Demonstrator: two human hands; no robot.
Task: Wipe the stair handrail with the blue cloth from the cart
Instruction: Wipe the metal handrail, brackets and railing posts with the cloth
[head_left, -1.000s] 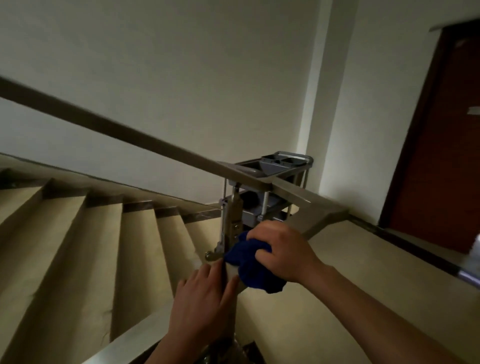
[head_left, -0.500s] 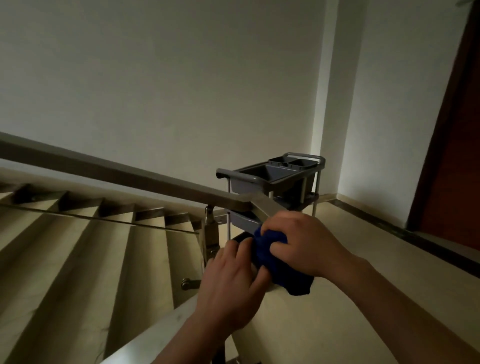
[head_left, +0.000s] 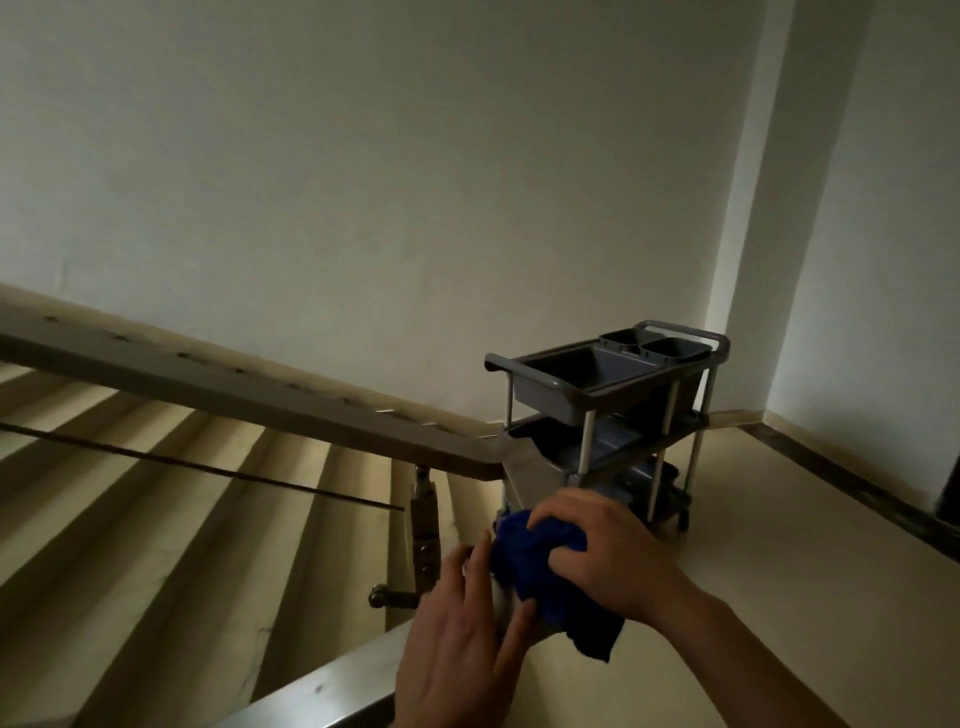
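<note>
Left hand: lowest in view, palm down over the handrail. The fingers are nearly straight and spread, curled round nothing. The fingertips lie just beside the cloth's left edge, and the thumb reaches toward its lower edge.
Right hand: just right of the left hand, fingers curled tight into the cloth. It grips the cloth in a bunch and presses it onto the rail. The forearm runs off to the lower right.
Blue cloth: crumpled on the short sloping stretch of the handrail, under the right hand. A loose corner hangs down off the rail's right side.
Handrail: flat pale metal bar. A near stretch rises from the lower left to the hands. It bends just beyond the cloth, then runs long and upward to the left edge, with dark specks along its top.
Post: upright metal piece under the bend, just left of the hands, with bolts on its face.
Rod: thin and dark, below the long stretch of rail, ending just beside the post.
Stairs: beige steps beyond the rail, climbing to the left.
Cart: grey, with three shelves, standing on the landing beyond the bend and close to the wall. Two small dark tubs sit at the far end of its top tray. The lower shelves are too dim to read.
Floor: beige landing with a dark strip along its right edge.
Wall: plain and pale.
</note>
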